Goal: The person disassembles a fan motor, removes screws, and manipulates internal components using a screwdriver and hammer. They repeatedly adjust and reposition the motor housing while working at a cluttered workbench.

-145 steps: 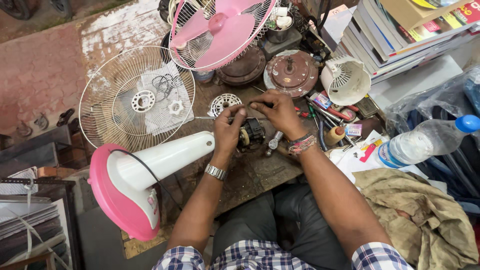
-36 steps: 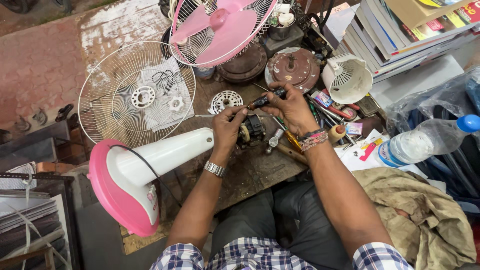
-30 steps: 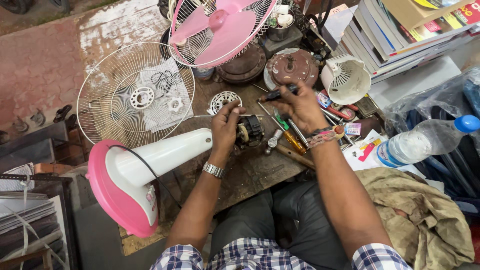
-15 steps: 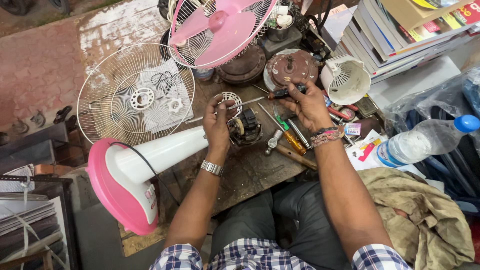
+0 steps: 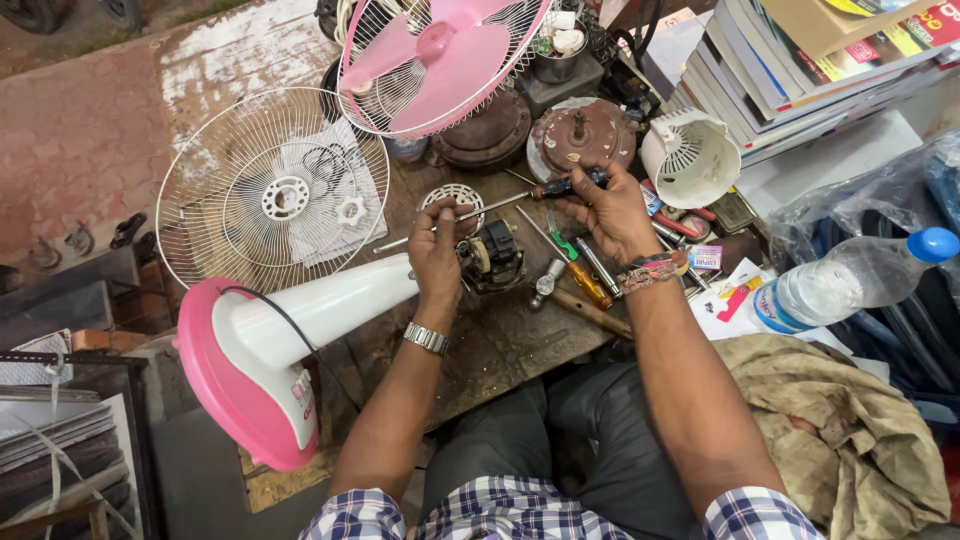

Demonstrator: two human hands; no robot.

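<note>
Since the frame about a second back, the right hand (image 5: 605,205) had come up off the pile of tools with a long screwdriver (image 5: 500,202), and the left hand (image 5: 437,245) had shifted up to meet its shaft. Right hand was wrapped shut around the dark handle; left fingers were pinched closed on the metal shaft partway along, probably to steady and aim the tip. Just right of the left hand's grip sat the small fan motor (image 5: 490,257), still on the wooden bench (image 5: 500,340). Left of that grip lay the white fan stand with its pink base (image 5: 250,385), tipped on its side. A hammer (image 5: 575,300) and spare drivers were below the right hand, within easy reach. Pink fan blades (image 5: 440,60) sat farther off.
</note>
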